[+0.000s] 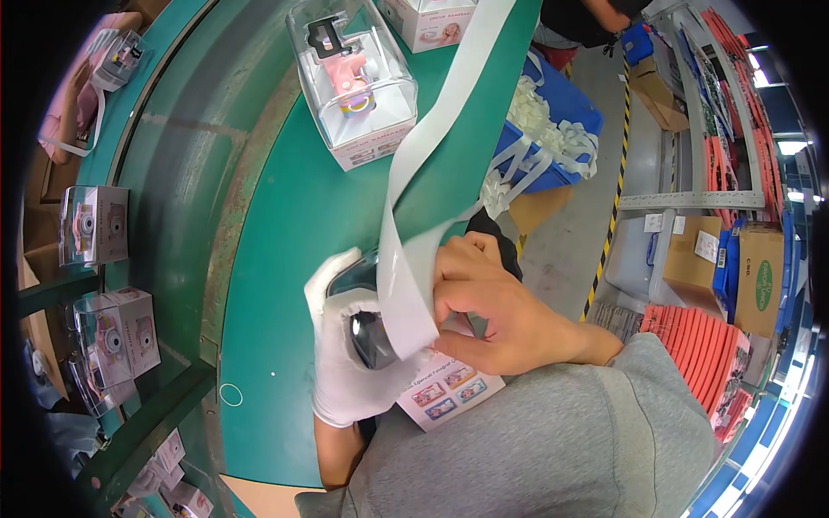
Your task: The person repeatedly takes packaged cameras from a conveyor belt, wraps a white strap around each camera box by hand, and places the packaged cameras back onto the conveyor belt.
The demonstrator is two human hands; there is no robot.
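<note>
My left hand (pixel 354 345), in a white glove, is wrapped round a box with a clear cover and a printed white side (pixel 445 394), close to my body. My bare right hand (pixel 501 315) is closed at the other side of that box, its fingers pinching the white strip (pixel 406 298). The strip hangs in a loop over the box and runs up past the top of the view. Behind it on the green table (pixel 276 233), a clear-topped box (pixel 371 134) shows a pink toy camera (pixel 348 76) inside.
Another box (pixel 432 24) stands at the table's far edge. Boxed cameras (pixel 108 224) line the left side. A blue bin (pixel 574 112) holds tangled white strips (pixel 544 129). A co-worker's arms (pixel 69 108) show at upper left, another person (pixel 587 19) at the top. Shelves and cartons (pixel 758 281) are at right.
</note>
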